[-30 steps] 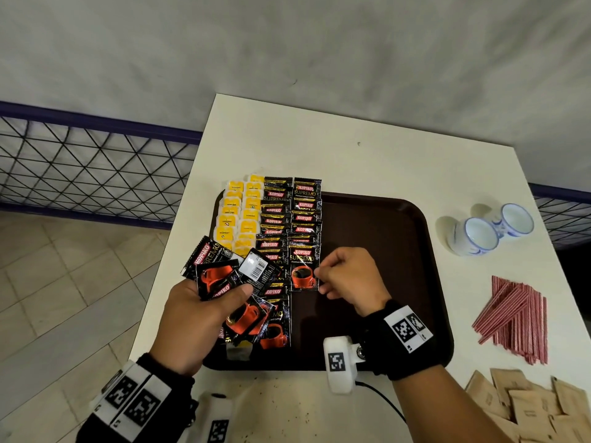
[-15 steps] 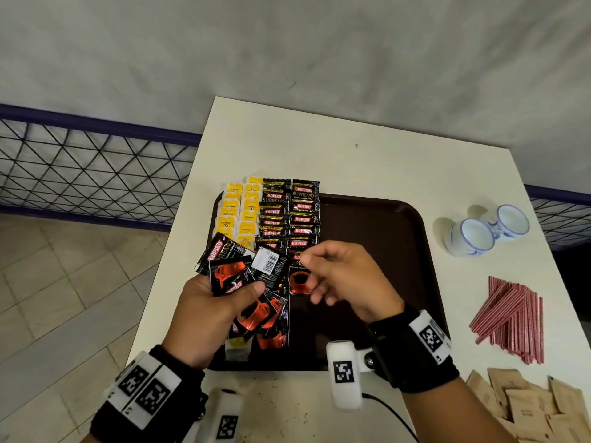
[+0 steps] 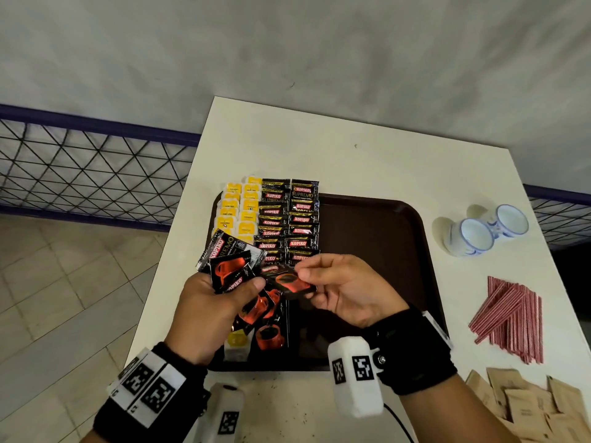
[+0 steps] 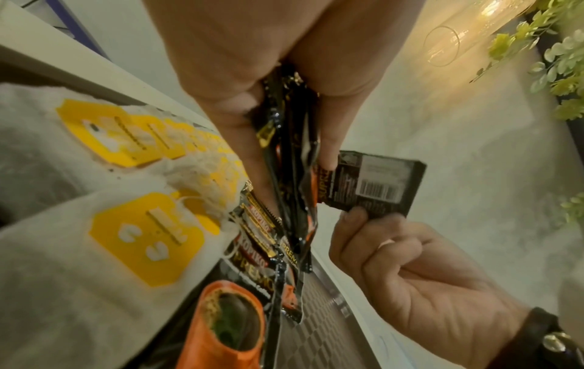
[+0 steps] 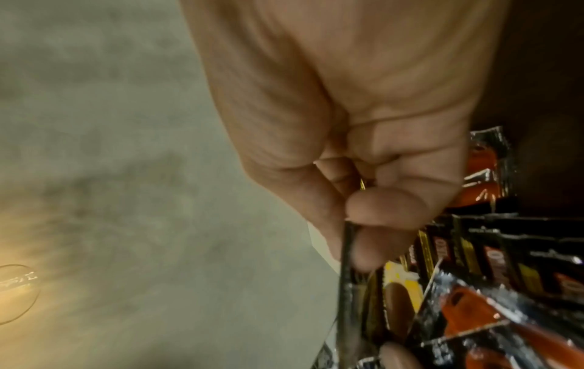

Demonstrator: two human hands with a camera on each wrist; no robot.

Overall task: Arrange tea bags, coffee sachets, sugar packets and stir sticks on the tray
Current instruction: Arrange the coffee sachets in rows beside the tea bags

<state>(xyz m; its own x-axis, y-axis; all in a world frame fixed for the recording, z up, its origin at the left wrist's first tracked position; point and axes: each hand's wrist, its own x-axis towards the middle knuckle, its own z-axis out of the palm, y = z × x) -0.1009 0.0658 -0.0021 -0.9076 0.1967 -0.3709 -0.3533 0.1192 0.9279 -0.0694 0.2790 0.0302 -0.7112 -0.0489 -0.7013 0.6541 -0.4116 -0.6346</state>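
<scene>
my left hand is gripping a fan of coffee sachets; my right hand is pinching one sachet above the tray.

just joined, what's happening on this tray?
A person is laying out drink supplies on a brown tray. The left hand grips a fan of coffee sachets, and the right hand pinches one sachet above the tray. Tea bags and rows of sachets fill the tray's left side. Stir sticks and sugar packets lie on the table.
</scene>
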